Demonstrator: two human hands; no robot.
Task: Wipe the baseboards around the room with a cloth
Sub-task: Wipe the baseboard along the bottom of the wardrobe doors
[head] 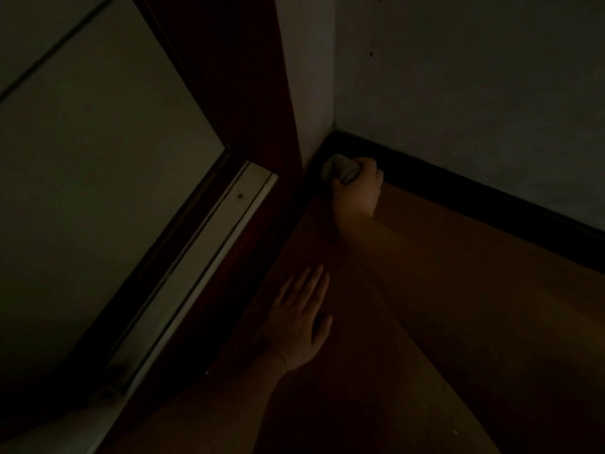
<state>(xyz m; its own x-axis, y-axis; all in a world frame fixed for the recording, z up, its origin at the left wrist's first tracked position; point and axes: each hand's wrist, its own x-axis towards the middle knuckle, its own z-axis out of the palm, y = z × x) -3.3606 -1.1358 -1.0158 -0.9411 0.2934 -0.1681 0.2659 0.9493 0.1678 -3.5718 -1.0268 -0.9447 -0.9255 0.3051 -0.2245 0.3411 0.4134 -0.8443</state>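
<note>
The single head view looks steeply down, close, into a dim floor (425, 290) corner.

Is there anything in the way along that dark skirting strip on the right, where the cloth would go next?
Nothing visible. The right hand holds the cloth in the corner against the baseboard, and the strip running right looks bare. The left hand lies flat on the floor, away from it. The picture is dim, though.

Wood floor (442, 290) (dim): left hand (299, 322) flat.
</note>
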